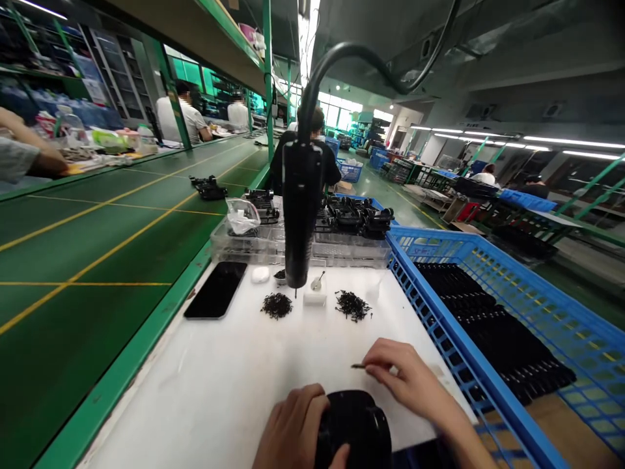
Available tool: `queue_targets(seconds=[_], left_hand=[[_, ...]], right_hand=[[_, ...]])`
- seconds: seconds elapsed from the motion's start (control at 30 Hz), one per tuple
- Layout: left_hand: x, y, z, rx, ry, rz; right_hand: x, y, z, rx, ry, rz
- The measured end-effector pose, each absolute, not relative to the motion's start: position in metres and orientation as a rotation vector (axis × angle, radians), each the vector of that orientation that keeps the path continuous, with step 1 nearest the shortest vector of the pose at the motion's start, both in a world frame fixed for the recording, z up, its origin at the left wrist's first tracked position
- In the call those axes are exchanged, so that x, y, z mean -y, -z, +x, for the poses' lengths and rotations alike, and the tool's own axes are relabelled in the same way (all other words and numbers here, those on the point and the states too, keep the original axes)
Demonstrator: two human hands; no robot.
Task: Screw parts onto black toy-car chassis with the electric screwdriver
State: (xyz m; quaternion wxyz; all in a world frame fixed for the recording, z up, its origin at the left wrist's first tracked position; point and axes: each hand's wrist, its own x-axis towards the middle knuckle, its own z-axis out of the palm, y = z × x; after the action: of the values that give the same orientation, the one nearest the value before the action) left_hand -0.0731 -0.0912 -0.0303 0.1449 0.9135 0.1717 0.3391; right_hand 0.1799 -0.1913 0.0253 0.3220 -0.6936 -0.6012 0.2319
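My left hand [295,426] is wrapped round the left side of a black plastic part [356,423] at the bottom of the white work surface [219,378]. To the right and above it, my right hand [400,374] pinches a small, thin dark piece [358,366] between thumb and forefinger, its end pointing left. A black electric screwdriver [297,208] hangs upright over the surface, its bit down. Two piles of small black screws lie beyond my hands, one on the left [277,305] and one on the right [352,305], with a small white block [315,298] between them.
A black phone [216,290] lies at the left. Behind the piles, a clear tray [342,251] bears black assemblies. A blue crate [493,391] of black parts stands right, a green conveyor [131,241] runs left. A person in black [280,166] sits ahead.
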Motion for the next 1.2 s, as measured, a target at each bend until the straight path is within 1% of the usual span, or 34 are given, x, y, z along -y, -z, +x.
queue_targets(seconds=[0.17,0.5,0.6,0.83,0.97,1.13,1.2], left_hand=[[0.093,0.028,-0.072,-0.512,-0.859,2.583],[0.097,0.013,-0.074,-0.516,-0.744,2.553],[0.096,0.012,-0.073,-0.513,-0.751,2.548],[0.100,0.015,-0.074,-0.562,-0.648,2.480],[0.099,0.012,-0.078,-0.578,-0.555,2.319],[0.086,-0.010,-0.067,-0.555,-0.289,1.925],[0.079,-0.015,-0.056,-0.537,-0.252,1.850]], right_hand=[[0.190,-0.026,0.144,1.569,-0.705,-1.722],[0.185,-0.033,0.144,1.689,-0.782,-1.737],[0.187,-0.032,0.144,1.666,-0.781,-1.735],[0.190,-0.032,0.144,1.663,-0.859,-1.737],[0.191,-0.035,0.142,1.688,-0.905,-1.717],[0.196,-0.036,0.141,1.627,-0.960,-1.703],[0.197,-0.035,0.140,1.592,-0.975,-1.694]])
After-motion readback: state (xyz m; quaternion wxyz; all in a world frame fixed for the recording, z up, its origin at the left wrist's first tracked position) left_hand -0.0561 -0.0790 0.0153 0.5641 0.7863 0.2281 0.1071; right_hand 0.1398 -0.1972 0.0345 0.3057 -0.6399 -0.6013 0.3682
